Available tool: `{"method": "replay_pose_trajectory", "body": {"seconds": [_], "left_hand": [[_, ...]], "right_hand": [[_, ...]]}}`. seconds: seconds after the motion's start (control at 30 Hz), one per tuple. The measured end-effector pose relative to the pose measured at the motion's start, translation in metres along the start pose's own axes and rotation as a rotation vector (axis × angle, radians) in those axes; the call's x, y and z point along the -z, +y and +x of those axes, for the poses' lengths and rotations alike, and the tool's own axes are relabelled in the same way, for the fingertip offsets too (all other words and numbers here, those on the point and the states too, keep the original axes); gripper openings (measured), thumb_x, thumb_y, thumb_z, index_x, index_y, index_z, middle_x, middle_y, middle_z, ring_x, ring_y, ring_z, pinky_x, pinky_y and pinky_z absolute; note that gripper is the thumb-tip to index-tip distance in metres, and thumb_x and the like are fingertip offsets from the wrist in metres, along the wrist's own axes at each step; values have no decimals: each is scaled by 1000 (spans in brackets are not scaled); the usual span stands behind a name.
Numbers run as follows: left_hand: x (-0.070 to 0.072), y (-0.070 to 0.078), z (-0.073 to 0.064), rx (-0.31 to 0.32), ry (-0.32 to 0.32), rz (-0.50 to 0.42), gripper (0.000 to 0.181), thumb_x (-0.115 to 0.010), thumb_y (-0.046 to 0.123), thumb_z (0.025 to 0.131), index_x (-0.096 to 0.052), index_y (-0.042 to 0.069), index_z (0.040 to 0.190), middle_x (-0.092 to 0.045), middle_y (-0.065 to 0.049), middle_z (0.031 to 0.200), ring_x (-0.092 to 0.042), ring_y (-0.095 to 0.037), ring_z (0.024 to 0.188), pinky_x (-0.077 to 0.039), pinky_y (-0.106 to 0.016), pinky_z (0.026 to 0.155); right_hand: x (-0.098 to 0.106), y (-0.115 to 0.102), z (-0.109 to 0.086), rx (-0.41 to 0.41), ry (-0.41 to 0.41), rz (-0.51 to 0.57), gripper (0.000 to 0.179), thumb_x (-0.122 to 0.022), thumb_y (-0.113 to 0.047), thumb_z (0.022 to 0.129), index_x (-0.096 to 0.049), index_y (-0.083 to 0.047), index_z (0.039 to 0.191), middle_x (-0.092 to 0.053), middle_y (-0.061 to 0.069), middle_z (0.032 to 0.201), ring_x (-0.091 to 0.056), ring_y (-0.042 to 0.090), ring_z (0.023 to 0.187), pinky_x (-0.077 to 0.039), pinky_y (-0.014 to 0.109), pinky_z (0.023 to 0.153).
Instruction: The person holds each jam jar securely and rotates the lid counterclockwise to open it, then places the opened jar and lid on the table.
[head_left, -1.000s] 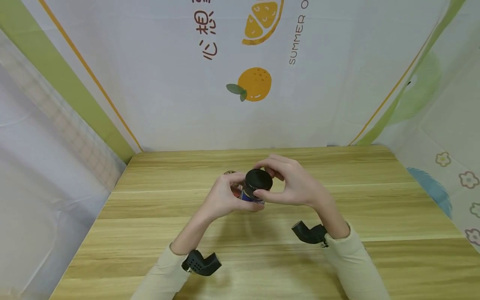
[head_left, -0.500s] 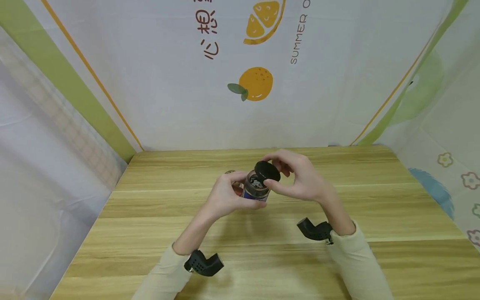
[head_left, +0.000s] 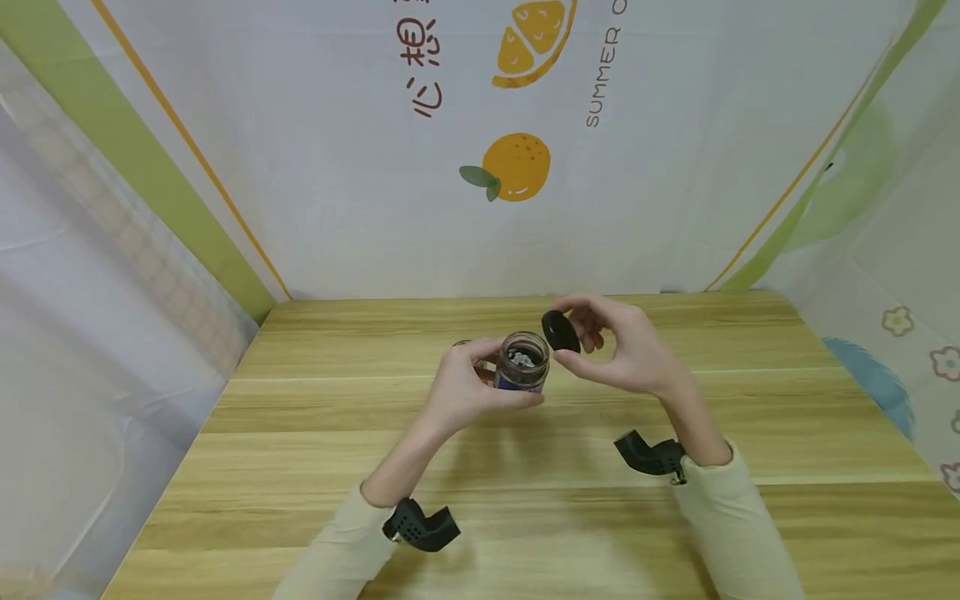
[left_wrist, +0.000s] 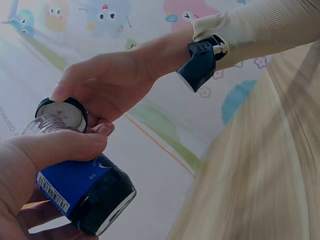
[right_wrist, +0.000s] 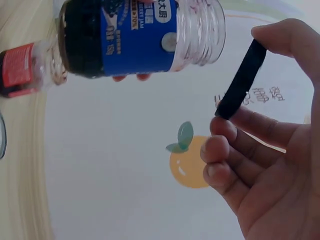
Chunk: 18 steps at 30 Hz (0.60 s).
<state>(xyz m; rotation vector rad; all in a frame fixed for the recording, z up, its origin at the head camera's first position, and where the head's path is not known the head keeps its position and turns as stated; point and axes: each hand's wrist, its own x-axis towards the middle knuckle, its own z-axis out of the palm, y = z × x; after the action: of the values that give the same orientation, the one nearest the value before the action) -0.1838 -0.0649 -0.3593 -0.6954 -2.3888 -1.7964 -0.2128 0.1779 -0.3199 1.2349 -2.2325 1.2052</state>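
My left hand [head_left: 467, 385] grips a glass jam jar [head_left: 522, 382] with a blue label, held above the wooden table. Its mouth is uncovered and tilted toward the head camera; dark contents with a pale patch show inside. Thumb and fingers of my right hand [head_left: 626, 343] pinch a round black lid [head_left: 561, 332] at its edge, just right of the jar's mouth and apart from it. In the left wrist view the lid's pale inner side [left_wrist: 62, 114] faces the jar. The right wrist view shows the lid edge-on [right_wrist: 242, 80] beside the threaded glass neck [right_wrist: 202, 32].
A second jar [right_wrist: 19, 70] with a red label stands on the table behind the held one, mostly hidden by my left hand in the head view. Part of a clear glass rim [right_wrist: 2, 137] shows at the right wrist view's left edge. A printed cloth [head_left: 360, 208] hangs behind the table [head_left: 337, 467].
My right hand has lifted the black lid off the jar and moved it right, tilting it on edge. My left hand still holds the jar, shifted slightly right in view.
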Motion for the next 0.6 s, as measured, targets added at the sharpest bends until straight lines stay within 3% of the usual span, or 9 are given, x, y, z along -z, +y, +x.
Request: {"method": "replay_pose_trajectory", "body": {"seconds": [0.27,0.6], "left_hand": [[-15,-4,6,30,32,2,53,-96,15,65,-76,15,115,-73,3,103,-65,-23,91,-57,-37,73],[-33,-11,14,38,32,-17,54,-95,14,67,-76,12,117,-73,-1,103,-67,-22,89,-58,-29,72]], "right_hand": [[9,13,-12,-55,13,29,49,-78,5,78,-62,1,123,-63,2,83,-57,16,66,-48,23,60],[21,32,-22,-231,-5,9,43,-78,2,82,-57,6,120,-65,7,88,-62,13,74,-52,22,67]]}}
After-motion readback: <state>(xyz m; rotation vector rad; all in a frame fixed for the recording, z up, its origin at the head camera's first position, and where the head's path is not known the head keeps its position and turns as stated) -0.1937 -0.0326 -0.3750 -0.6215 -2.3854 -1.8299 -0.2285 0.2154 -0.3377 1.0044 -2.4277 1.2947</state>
